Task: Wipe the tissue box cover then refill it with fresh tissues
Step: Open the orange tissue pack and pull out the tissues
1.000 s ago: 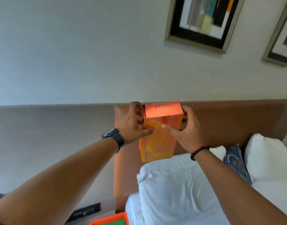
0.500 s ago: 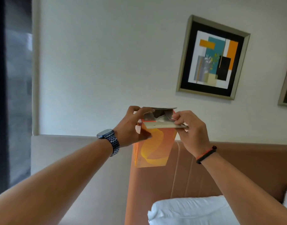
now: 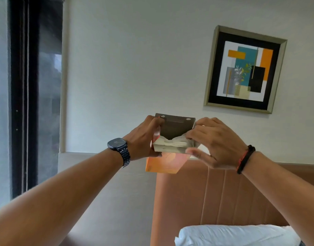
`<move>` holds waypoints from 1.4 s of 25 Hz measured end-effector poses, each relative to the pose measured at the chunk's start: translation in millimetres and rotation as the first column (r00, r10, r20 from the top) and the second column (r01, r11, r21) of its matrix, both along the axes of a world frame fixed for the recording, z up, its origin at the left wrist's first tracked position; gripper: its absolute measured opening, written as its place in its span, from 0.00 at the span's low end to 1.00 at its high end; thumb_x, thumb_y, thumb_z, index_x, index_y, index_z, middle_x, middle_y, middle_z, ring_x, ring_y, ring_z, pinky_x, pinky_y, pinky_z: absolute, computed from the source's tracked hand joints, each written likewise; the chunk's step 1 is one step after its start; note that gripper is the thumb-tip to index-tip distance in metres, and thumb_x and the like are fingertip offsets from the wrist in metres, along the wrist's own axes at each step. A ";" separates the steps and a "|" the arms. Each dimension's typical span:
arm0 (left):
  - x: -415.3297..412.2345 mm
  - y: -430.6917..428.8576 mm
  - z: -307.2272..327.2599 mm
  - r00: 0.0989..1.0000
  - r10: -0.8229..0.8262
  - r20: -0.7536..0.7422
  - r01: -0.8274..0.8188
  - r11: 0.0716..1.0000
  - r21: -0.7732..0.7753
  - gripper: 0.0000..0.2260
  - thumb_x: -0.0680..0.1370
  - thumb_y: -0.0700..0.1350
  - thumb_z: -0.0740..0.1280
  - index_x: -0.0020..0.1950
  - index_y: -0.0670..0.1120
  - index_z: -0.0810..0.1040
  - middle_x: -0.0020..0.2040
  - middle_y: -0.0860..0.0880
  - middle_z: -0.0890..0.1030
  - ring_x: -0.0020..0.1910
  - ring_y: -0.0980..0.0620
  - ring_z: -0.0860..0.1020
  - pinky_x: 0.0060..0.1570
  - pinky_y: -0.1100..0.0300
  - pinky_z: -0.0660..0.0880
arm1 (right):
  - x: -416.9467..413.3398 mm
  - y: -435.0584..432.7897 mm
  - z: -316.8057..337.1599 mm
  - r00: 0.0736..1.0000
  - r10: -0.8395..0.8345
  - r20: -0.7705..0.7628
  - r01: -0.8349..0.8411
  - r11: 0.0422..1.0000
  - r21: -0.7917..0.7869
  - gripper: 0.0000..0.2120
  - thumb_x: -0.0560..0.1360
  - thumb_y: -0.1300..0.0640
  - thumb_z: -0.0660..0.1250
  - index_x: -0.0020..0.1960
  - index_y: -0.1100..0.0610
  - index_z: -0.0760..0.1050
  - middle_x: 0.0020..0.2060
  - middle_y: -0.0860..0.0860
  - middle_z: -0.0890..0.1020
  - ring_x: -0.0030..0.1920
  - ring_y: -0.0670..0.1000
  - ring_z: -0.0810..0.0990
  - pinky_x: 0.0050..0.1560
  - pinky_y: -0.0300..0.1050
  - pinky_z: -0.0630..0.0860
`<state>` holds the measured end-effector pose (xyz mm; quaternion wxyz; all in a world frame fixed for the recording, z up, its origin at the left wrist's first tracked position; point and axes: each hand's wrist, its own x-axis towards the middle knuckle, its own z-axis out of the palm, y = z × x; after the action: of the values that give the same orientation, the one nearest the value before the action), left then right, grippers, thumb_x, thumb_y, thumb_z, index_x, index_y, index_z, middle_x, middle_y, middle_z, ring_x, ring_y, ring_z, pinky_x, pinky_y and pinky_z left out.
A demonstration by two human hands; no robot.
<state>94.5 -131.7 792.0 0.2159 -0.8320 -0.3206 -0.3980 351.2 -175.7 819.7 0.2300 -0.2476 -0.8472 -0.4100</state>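
I hold the orange tissue box (image 3: pixel 166 163) up in the air in front of me, above the brown headboard (image 3: pixel 223 196) and well clear of the white pillow (image 3: pixel 232 235) at the bottom edge. My left hand (image 3: pixel 143 139) is clamped on the box's left side, fingers curled over the upper left corner, thumb pressed against the near face. The top end of the box is open: its far flap (image 3: pixel 175 126) stands upright, showing a plain dark inner side with two pale spots near its upper corners. Inside the mouth sits the white tissue stack (image 3: pixel 172 143), its top sheet crumpled and raised a little at the edges.

My right hand (image 3: pixel 214 142) is closed on the right side of the opening, fingertips on the tissues and the torn edge, thumb under the near rim (whether it pinches paper or card, I cannot tell). A dark watch (image 3: pixel 118 145) is on my left wrist, a black and red band (image 3: pixel 245 159) on my right. A framed abstract picture (image 3: pixel 245 69) hangs on the wall (image 3: pixel 134 59) up to the right, and a dark window frame (image 3: pixel 33 95) runs down the left.
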 end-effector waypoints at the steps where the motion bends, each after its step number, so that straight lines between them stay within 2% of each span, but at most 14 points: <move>1: -0.1 0.9 -1.1 1.000 -0.005 -0.001 0.005 1.000 0.029 0.40 0.58 0.46 0.83 0.60 0.52 0.60 0.55 0.43 0.72 0.39 0.51 0.70 0.34 0.72 0.62 | -0.7 0.1 1.0 0.998 -0.050 -0.047 0.049 0.999 -0.013 0.21 0.79 0.42 0.52 0.49 0.54 0.79 0.37 0.50 0.83 0.42 0.53 0.77 0.42 0.50 0.74; 4: 2.8 1.7 -2.4 0.999 -0.032 -0.006 0.033 0.995 0.096 0.36 0.60 0.45 0.81 0.58 0.49 0.61 0.54 0.40 0.74 0.40 0.48 0.73 0.35 0.63 0.69 | -10.6 4.0 1.4 0.934 -0.259 -0.246 0.217 0.959 -0.183 0.13 0.79 0.53 0.58 0.55 0.54 0.80 0.40 0.54 0.84 0.41 0.54 0.78 0.42 0.46 0.75; 6: 5.9 2.7 -2.2 0.999 -0.051 -0.021 0.053 0.990 0.133 0.36 0.61 0.44 0.81 0.59 0.48 0.62 0.54 0.40 0.74 0.42 0.46 0.75 0.37 0.60 0.71 | -19.0 3.7 4.5 0.889 -0.316 -0.331 0.208 0.923 -0.323 0.11 0.78 0.57 0.62 0.58 0.53 0.80 0.44 0.56 0.84 0.44 0.55 0.80 0.46 0.45 0.77; 10: 12.2 4.4 0.1 0.995 -0.096 0.002 0.094 0.978 0.188 0.34 0.63 0.43 0.80 0.59 0.47 0.62 0.53 0.38 0.74 0.43 0.43 0.75 0.39 0.58 0.73 | -34.9 2.0 10.8 0.916 -0.244 -0.319 0.046 0.853 -0.519 0.18 0.75 0.62 0.66 0.63 0.49 0.77 0.56 0.53 0.82 0.57 0.55 0.79 0.60 0.47 0.76; 12: 14.6 5.5 2.6 0.995 -0.101 0.006 0.097 0.973 0.207 0.33 0.63 0.42 0.79 0.59 0.46 0.62 0.53 0.36 0.74 0.43 0.41 0.75 0.39 0.57 0.73 | -41.3 5.2 13.4 0.932 -0.252 -0.259 0.058 0.810 -0.583 0.20 0.75 0.60 0.67 0.65 0.47 0.75 0.58 0.51 0.82 0.59 0.53 0.78 0.61 0.48 0.74; 15: 15.8 7.3 4.1 0.997 -0.079 -0.002 0.078 0.975 0.209 0.33 0.63 0.42 0.80 0.59 0.46 0.62 0.52 0.37 0.75 0.41 0.42 0.74 0.39 0.59 0.69 | -48.0 11.4 18.4 0.947 -0.289 -0.141 0.160 0.805 -0.571 0.17 0.76 0.56 0.65 0.63 0.44 0.75 0.54 0.50 0.83 0.53 0.53 0.79 0.55 0.50 0.77; 19: 12.7 12.0 4.4 0.997 -0.081 -0.010 0.081 0.980 0.179 0.32 0.64 0.43 0.78 0.59 0.46 0.62 0.53 0.38 0.74 0.43 0.45 0.73 0.41 0.60 0.68 | -54.8 21.0 18.1 0.966 -0.257 -0.028 0.206 0.830 -0.518 0.14 0.75 0.55 0.63 0.61 0.47 0.70 0.47 0.51 0.81 0.42 0.52 0.78 0.43 0.46 0.75; 21: 11.1 14.2 3.7 0.997 -0.078 -0.021 0.081 0.983 0.163 0.33 0.64 0.45 0.79 0.60 0.47 0.62 0.54 0.39 0.74 0.44 0.43 0.74 0.42 0.58 0.71 | -56.2 25.5 16.2 0.972 -0.235 -0.013 0.195 0.833 -0.519 0.13 0.75 0.57 0.64 0.59 0.50 0.68 0.47 0.52 0.81 0.43 0.54 0.79 0.44 0.50 0.76; 24: 9.3 16.3 2.5 0.998 -0.067 -0.004 0.067 0.987 0.145 0.35 0.62 0.44 0.81 0.59 0.48 0.61 0.54 0.38 0.74 0.44 0.42 0.75 0.40 0.57 0.72 | -55.5 33.1 15.9 0.981 -0.193 -0.024 0.158 0.860 -0.485 0.09 0.76 0.62 0.62 0.55 0.52 0.72 0.50 0.54 0.81 0.48 0.57 0.80 0.50 0.55 0.77; 27: 8.9 17.3 3.1 0.997 -0.067 0.027 0.063 0.990 0.128 0.36 0.61 0.44 0.81 0.59 0.49 0.61 0.55 0.37 0.75 0.43 0.43 0.75 0.40 0.58 0.70 | -54.2 40.5 19.8 0.979 -0.205 0.003 0.183 0.865 -0.467 0.12 0.78 0.61 0.61 0.57 0.52 0.79 0.58 0.53 0.80 0.56 0.55 0.78 0.58 0.50 0.75; 29: 9.3 17.8 4.1 0.997 -0.065 0.037 0.060 0.989 0.134 0.37 0.61 0.44 0.81 0.59 0.48 0.61 0.54 0.37 0.75 0.42 0.47 0.71 0.39 0.59 0.69 | -53.8 43.0 22.9 0.976 -0.217 0.020 0.199 0.854 -0.481 0.13 0.78 0.61 0.62 0.58 0.51 0.80 0.59 0.51 0.80 0.58 0.53 0.78 0.61 0.47 0.74; 32: 11.5 18.9 5.0 0.998 -0.049 0.031 0.045 0.990 0.133 0.36 0.60 0.42 0.82 0.60 0.41 0.64 0.52 0.37 0.75 0.41 0.49 0.69 0.37 0.59 0.68 | -54.0 45.9 27.7 0.968 -0.252 0.012 0.225 0.839 -0.495 0.10 0.77 0.55 0.63 0.56 0.50 0.81 0.54 0.50 0.82 0.54 0.52 0.79 0.58 0.47 0.76; 35: 15.5 20.3 4.9 0.999 -0.015 0.037 0.012 0.996 0.092 0.36 0.58 0.40 0.82 0.60 0.36 0.68 0.54 0.37 0.75 0.42 0.43 0.74 0.37 0.56 0.72 | -58.0 50.5 26.2 0.954 -0.297 -0.028 0.262 0.880 -0.397 0.07 0.77 0.57 0.64 0.52 0.52 0.79 0.50 0.53 0.84 0.50 0.55 0.81 0.52 0.50 0.78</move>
<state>110.0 -111.3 796.8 0.2453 -0.8156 -0.3002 -0.4295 293.3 -125.1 846.0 0.1516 -0.4257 -0.8559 -0.2513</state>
